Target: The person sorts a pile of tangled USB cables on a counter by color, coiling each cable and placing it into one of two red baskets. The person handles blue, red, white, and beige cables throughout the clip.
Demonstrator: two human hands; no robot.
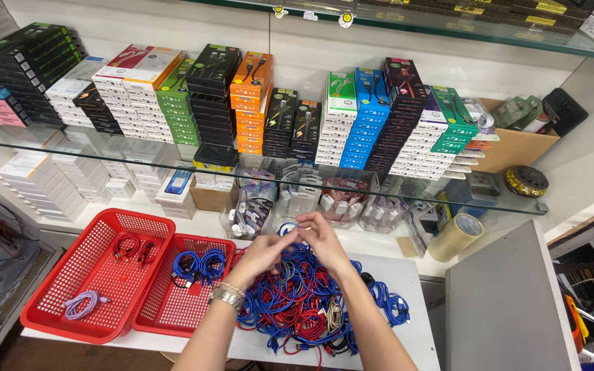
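Both hands meet over the far edge of a tangled heap of blue, red and cream cables [304,302] that lies on the white counter [414,330]. The left hand [264,252], with a silver watch and a bead bracelet on its wrist, has its fingers pinched on a thin blue cable [289,231] that forms a small loop at the fingertips. The right hand [324,240] is bent toward it from the right, its fingers closed on the same blue cable, so the two hands touch or nearly touch at the loop. That loop sits just above the heap, at its far side, and the cable's other end is lost in the tangle below the wrists.

Left of the heap stand two red plastic mesh baskets side by side. The nearer-to-hand small red basket [173,309] holds coiled blue cables [199,264]; the large red basket [56,302] at far left holds a coiled red cable [128,246] and a lilac cable [82,304]. Beyond the hands are clear plastic tubs of small packets [297,196], and above them a glass shelf [49,148] carrying stacks of coloured flat boxes [256,103]. A roll of tan packing tape [456,235] lies to the right, near a grey board [503,302].
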